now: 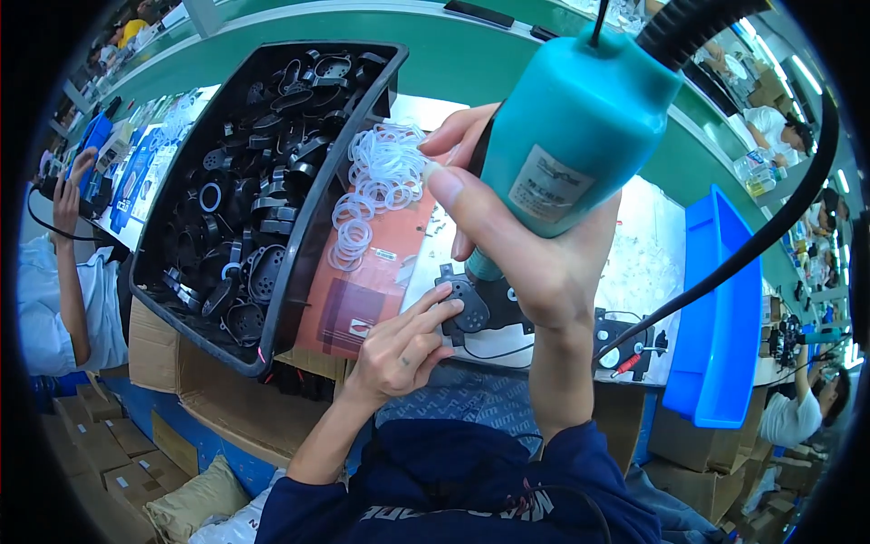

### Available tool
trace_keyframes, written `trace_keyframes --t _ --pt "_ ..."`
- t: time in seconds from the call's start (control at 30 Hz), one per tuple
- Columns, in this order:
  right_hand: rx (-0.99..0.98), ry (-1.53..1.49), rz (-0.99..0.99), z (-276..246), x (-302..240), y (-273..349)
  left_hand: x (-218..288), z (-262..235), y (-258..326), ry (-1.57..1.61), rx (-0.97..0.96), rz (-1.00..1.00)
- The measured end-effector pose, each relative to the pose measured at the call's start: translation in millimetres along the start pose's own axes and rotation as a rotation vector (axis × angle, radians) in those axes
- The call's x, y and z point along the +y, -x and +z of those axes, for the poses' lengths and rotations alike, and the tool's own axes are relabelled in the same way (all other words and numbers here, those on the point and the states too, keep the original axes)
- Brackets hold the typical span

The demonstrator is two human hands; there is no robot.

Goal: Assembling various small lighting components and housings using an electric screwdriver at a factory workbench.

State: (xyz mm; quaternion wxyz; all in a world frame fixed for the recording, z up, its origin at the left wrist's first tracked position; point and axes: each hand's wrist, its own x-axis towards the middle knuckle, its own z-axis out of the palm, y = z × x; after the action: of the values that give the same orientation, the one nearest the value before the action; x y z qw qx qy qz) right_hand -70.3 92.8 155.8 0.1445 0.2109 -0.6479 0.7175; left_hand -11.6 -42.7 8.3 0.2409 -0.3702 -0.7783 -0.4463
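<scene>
1. Around us is a busy workroom, with a green strip (444, 62) behind our white table (648, 222).
2. From the head view, we look down at our two bare hands. Our right hand (544, 263) wraps round a big teal tool (594, 118). Its thumb and fingers hold the tool snugly between them.
3. Our left hand (399, 355) is lower down. Its fingers lie close together, with two tips on a black part (472, 310). We cannot tell if they pinch it or just press.
4. That black part has a round face with tiny holes. It lies on the table, just under the thin end of the tool. We cannot tell if the tool touches it.
5. On our left, a big black crate (302, 231) is full of dark pieces (272, 136). Beside it, clear rings (385, 163) sit in a heap, partly on an orange-red sheet (399, 238).
6. On our right is a long blue tray (716, 363). A thick black cable (770, 240) bends in front of it.
7. Another person (59, 299) is far to our left.
</scene>
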Motion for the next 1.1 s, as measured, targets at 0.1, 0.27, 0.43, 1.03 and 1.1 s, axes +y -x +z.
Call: trace_keyframes --t 0.1,0.27,0.43,1.03,1.1 --pt "-0.009 0.010 -0.035 -5.6 8.9 -1.4 0.2 2.3 1.2 0.007 0.008 -0.003" --pt "-0.019 0.039 -0.022 -8.2 16.2 -2.5 -0.4 2.9 0.6 0.005 0.013 0.001" --pt "-0.031 0.066 -0.041 -6.4 19.6 -0.9 0.9 1.5 0.7 -0.051 -0.005 0.014" --pt "-0.091 0.345 -0.320 4.7 29.0 1.3 9.5 12.2 1.9 -0.138 0.026 0.041" --pt "-0.101 0.376 -0.334 1.7 26.7 -0.5 9.3 12.6 -0.2 -0.138 0.034 0.044"
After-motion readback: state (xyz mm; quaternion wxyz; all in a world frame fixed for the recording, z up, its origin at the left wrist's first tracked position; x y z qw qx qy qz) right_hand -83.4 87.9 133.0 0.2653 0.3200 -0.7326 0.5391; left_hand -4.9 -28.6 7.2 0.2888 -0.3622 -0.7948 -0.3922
